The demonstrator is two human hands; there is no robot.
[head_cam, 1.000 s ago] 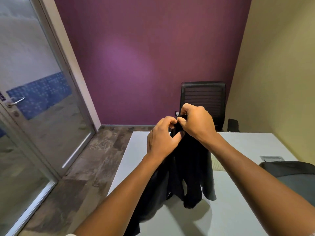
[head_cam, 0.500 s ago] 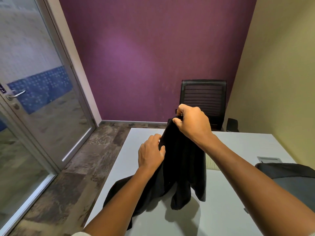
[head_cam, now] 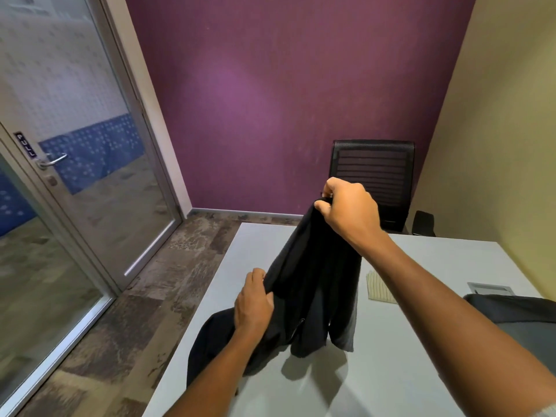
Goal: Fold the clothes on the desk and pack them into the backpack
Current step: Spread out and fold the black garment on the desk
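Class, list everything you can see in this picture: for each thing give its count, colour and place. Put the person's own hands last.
black garment: one, black, held up over the desk, lower end draped off the desk's left edge
desk: one, light grey, centre and right
striped cloth: one, cream, on the desk behind the right forearm
backpack: one, grey and black, desk's right edge
office chair: one, black, behind the desk
glass door: one, metal handle, left
right hand: grips the garment's top
left hand: grips the garment lower down

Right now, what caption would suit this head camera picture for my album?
Right hand lifts dark garment above grey desk; left hand grips its lower edge.
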